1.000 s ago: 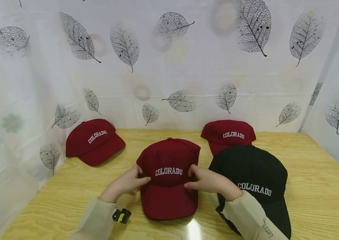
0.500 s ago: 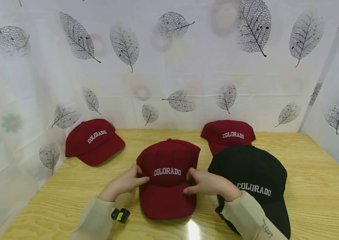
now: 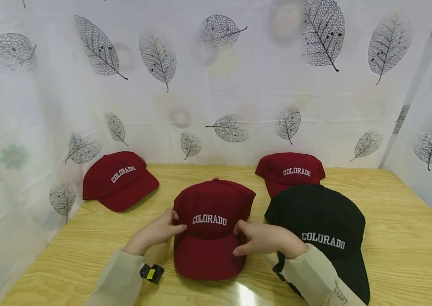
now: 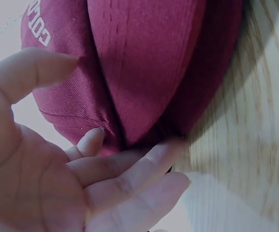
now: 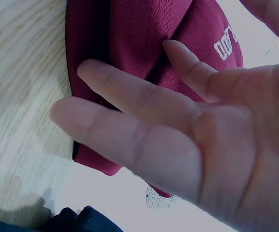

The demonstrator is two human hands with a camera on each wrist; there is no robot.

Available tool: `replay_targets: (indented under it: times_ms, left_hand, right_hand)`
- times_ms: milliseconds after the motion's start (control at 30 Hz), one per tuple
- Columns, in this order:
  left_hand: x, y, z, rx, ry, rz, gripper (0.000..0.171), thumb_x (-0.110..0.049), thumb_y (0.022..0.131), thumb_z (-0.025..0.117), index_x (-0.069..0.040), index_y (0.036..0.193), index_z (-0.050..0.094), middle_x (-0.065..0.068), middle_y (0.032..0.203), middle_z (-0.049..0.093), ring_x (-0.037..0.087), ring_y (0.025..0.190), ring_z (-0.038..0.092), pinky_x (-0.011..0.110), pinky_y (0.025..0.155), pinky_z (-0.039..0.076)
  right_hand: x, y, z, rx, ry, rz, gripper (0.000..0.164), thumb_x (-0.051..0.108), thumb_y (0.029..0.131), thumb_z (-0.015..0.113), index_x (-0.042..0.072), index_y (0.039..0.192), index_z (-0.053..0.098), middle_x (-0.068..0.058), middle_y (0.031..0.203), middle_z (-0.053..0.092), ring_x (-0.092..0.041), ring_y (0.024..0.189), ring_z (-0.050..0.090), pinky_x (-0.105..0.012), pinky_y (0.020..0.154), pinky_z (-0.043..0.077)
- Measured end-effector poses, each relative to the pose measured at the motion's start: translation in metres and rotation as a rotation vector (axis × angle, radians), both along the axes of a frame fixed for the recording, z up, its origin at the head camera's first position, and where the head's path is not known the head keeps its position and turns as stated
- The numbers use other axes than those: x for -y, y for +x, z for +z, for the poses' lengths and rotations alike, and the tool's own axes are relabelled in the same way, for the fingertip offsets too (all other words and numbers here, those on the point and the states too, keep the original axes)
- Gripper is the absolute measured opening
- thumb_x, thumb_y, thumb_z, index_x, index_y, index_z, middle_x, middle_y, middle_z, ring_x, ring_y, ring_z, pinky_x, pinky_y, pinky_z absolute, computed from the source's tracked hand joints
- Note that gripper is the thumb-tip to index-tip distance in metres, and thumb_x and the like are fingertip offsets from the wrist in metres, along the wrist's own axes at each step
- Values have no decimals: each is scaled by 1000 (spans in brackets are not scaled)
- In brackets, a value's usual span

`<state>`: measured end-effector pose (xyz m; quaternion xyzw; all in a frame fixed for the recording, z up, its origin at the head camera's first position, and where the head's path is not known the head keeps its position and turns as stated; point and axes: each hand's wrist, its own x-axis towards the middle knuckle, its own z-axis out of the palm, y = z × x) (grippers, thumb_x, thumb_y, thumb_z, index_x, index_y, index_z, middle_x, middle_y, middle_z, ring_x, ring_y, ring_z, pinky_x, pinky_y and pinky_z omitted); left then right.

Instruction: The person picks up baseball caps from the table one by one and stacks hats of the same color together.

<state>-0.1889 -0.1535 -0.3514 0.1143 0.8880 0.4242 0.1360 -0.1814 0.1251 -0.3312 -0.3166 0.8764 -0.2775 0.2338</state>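
Across the wooden counter [image 3: 403, 238], a black cap [image 3: 317, 214] crowds the right; just left of it, front and centre, sits the nearest red cap [image 3: 210, 231], left hand [image 3: 157, 234] and right hand [image 3: 268, 238] at its sides, both grips relaxed, fingers touching, not clasping! Uneven pressure could skew it or dent the soft crown [image 3: 214, 197]. Brim [image 3: 209, 258] points to the near side, long axis running front to back.

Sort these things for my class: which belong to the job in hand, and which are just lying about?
In the job:
middle red cap
left hand, touching that cap
right hand, touching it too

Seemingly just lying about:
back left red cap
back right red cap
black cap
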Motion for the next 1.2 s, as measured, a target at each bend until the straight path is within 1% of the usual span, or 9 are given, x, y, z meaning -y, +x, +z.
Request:
replay_targets:
  times_ms: [367,500,733,867,1033,1200]
  left_hand:
    - [0,-1,-3,-2,-7,15,32,-15,84,58,5,98,37,8,74,43,15,51,39,29,50,37]
    - [-1,-1,-3,-13,-23,22,32,-14,84,58,6,98,38,8,74,44,15,50,40,28,51,38]
    - [-3,-2,-4,-43,-56,35,30,-13,83,60,6,97,40,8,73,46,15,51,43,28,51,39]
    - [-3,-2,-4,-58,-65,34,29,-11,82,60,6,96,41,9,74,47,15,51,43,28,50,40]
    - [-3,-1,-3,-54,-61,35,29,-11,82,61,6,96,41,9,75,47,15,52,43,28,50,40]
    - [-2,1,-3,-55,-56,22,29,-10,81,61,7,95,42,8,74,47,15,50,43,28,50,41]
  right_hand:
    - [1,0,1,-7,11,-7,33,24,81,64,6,101,47,0,74,47,-10,63,45,-24,57,39]
    - [0,0,0,-12,8,0,33,24,81,64,5,101,47,0,73,47,-10,63,44,-24,57,38]
    - [1,-2,-4,-33,25,2,34,26,81,64,4,102,47,1,75,47,-11,67,43,-24,60,38]
    - [1,-2,-4,-38,33,2,34,26,81,64,5,102,47,1,75,47,-10,67,44,-24,60,38]
    - [1,0,-2,-32,55,27,36,26,80,66,6,102,46,1,74,46,-10,66,43,-24,59,38]
    - [1,3,1,-3,56,56,35,25,79,66,6,101,45,1,74,46,-9,65,44,-23,59,38]
